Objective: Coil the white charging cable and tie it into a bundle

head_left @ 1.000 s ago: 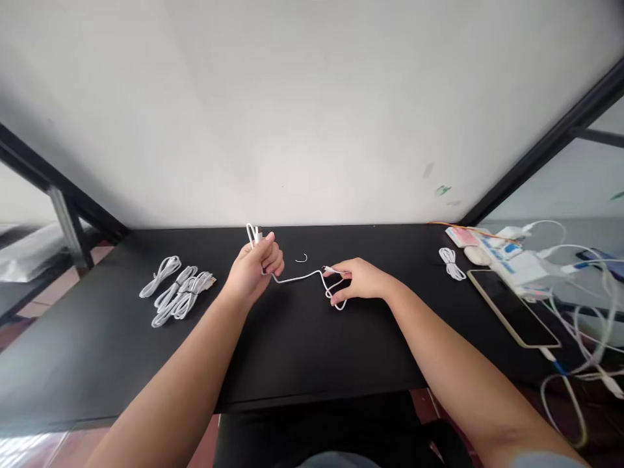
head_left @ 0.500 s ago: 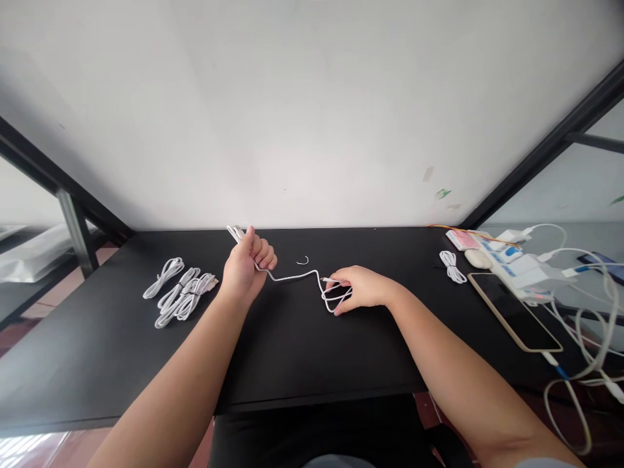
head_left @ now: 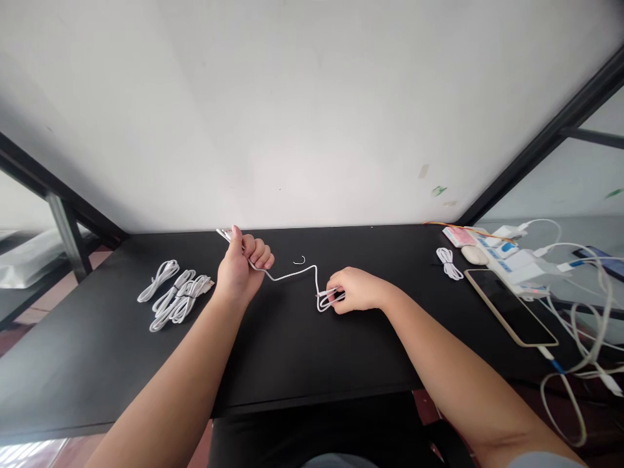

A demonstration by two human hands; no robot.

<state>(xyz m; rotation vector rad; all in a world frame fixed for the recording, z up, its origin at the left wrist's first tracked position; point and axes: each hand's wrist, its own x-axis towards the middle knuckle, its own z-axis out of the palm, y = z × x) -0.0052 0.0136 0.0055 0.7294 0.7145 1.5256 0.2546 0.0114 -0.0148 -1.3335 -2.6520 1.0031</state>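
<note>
Basically, one black table [head_left: 292,351] spans the view. Two hands, apart over the middle: left hand [head_left: 241,266] clamped on one end portion of a white cable [head_left: 294,273], right hand [head_left: 361,289] with fingers closed on loops near its other end. One power strip [head_left: 497,258] at right, with one phone [head_left: 511,307] lying just beside it. Cable count in hand: one, mid-table, loosely bent between the hands. Progress, my read: partly gathered; middle stretch loose, no tie visible on it, though fingers hide some. Done: four tied bundles, seemingly three at left [head_left: 184,292], two of them overlapping, plus one bundle at right [head_left: 448,263]. Smallest: one thin curved white piece [head_left: 298,263], beyond the cable.
</note>
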